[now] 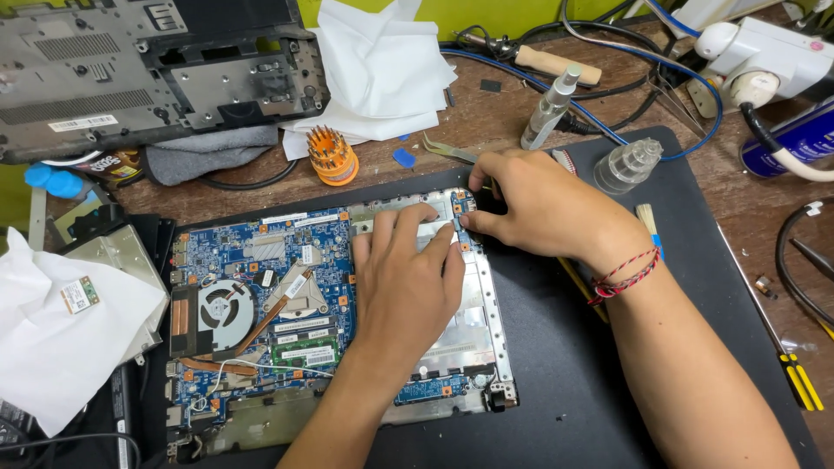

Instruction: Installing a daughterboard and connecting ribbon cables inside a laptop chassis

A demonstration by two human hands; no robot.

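Pressing down on an opened laptop while picking at one small part near its top corner.

The left hand lies flat with fingers spread wide on the silver tray, holding nothing, keeping the laptop steady on the black mat. The right hand pinches narrow at a little blue board by the laptop's top right corner; I cannot tell if it holds a tool. I think it is best to go slow, pull gently, and keep clear of the fan.
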